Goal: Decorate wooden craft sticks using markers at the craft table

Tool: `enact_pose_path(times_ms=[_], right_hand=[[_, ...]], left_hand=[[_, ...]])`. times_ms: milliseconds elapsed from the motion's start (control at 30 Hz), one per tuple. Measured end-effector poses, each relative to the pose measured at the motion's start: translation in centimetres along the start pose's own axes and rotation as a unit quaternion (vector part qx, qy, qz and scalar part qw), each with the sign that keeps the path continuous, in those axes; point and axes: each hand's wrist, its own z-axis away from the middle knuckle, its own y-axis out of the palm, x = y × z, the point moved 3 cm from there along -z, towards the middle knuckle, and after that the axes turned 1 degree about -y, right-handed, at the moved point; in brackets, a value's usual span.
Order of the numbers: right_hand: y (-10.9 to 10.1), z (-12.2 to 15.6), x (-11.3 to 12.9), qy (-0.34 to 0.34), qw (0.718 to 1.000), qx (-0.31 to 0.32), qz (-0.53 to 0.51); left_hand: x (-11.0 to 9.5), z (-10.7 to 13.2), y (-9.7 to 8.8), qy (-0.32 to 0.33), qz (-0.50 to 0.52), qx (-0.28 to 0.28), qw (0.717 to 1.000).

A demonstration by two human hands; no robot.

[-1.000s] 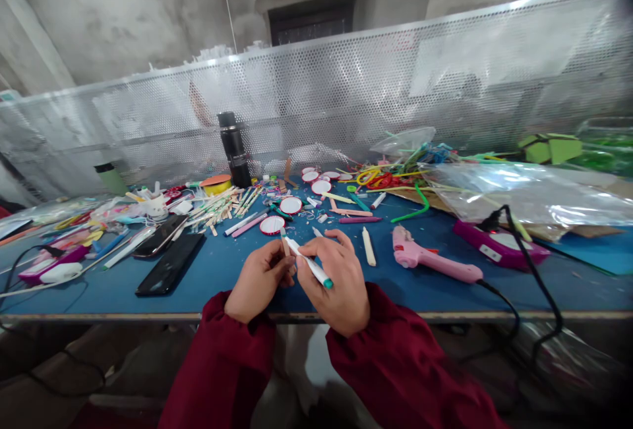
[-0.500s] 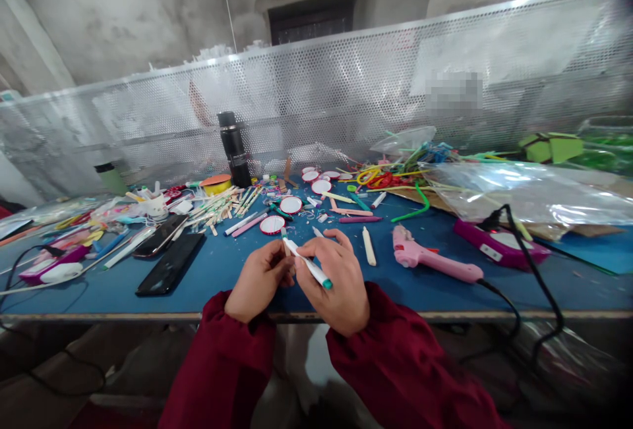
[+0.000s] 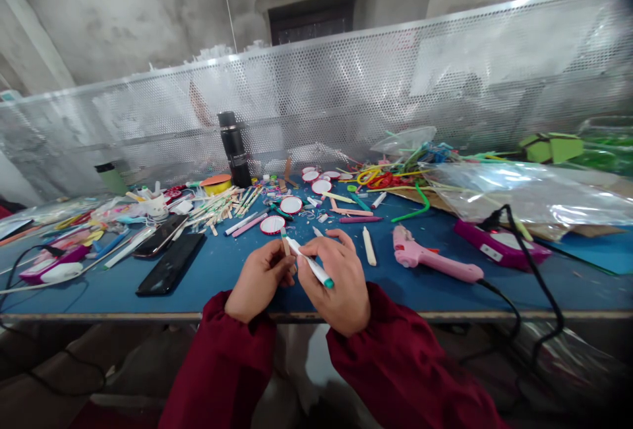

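My right hand (image 3: 336, 277) grips a white marker (image 3: 312, 265) with a green end, its tip pointing forward and left. In my left hand (image 3: 262, 279) a thin wooden craft stick (image 3: 285, 242) is pinched upright, its upper end coloured green. The marker's tip is close to the top of that stick; I cannot tell whether they touch. Just beyond my hands lies a white disc with a red rim (image 3: 273, 225), and behind it a second red-rimmed disc (image 3: 291, 205). A cream-coloured marker (image 3: 368, 246) lies to the right of my right hand.
A pink glue gun (image 3: 435, 257) lies at the right, its cord running over the table edge beside a purple power strip (image 3: 499, 244). Two black phones, one of them a flat phone (image 3: 171, 264), lie at the left. A black bottle (image 3: 234, 150) stands behind scattered craft sticks (image 3: 222, 208).
The marker in my right hand has shifted slightly right at its tip, and more green shows on the stick's upper end. My left hand stays in place.
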Motion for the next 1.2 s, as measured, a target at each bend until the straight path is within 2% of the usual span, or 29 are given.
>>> enact_pose_path(times_ms=[1200], right_hand=[[-0.01,-0.01,0.00,-0.002,1.000,-0.007,0.003]], left_hand=[[0.05,-0.02,0.03,-0.003,0.014,0.001,1.000]])
